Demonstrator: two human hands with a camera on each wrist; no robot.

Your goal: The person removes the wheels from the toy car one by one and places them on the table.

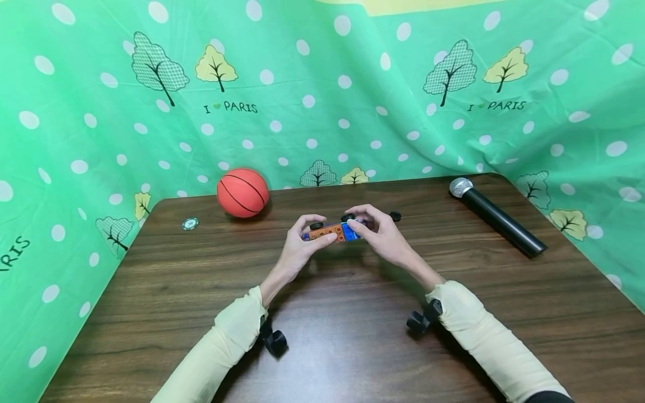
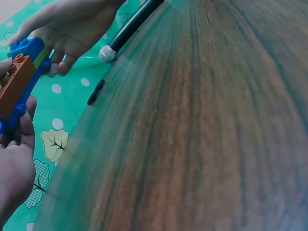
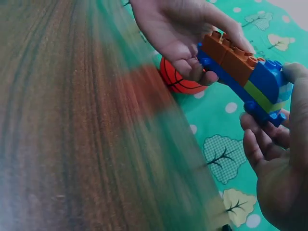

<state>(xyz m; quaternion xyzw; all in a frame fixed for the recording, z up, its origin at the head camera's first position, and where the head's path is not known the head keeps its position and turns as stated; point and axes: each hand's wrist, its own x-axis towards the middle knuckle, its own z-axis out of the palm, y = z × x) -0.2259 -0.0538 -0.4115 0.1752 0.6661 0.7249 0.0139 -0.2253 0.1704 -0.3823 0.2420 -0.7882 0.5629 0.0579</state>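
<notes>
Both hands hold a toy truck (image 1: 330, 231) of building blocks above the table. It has orange studded bricks, a blue cab (image 3: 265, 77), a light green layer and a blue base (image 2: 30, 91). My left hand (image 1: 298, 246) grips the orange rear end, thumb on the bricks. My right hand (image 1: 383, 234) pinches the cab end between thumb and fingers. In the head view two black wheels (image 1: 347, 217) show along the truck's far upper side. Bare blue pegs (image 3: 249, 107) stick out on the side that the wrist views show.
Loose black wheels (image 1: 395, 216) lie on the wooden table (image 1: 353, 324) beyond the right hand. A red basketball (image 1: 243, 193) and a poker chip (image 1: 190, 224) are at the back left. On the right lies a black microphone (image 1: 496, 215). A green curtain (image 1: 312, 56) hangs behind the table.
</notes>
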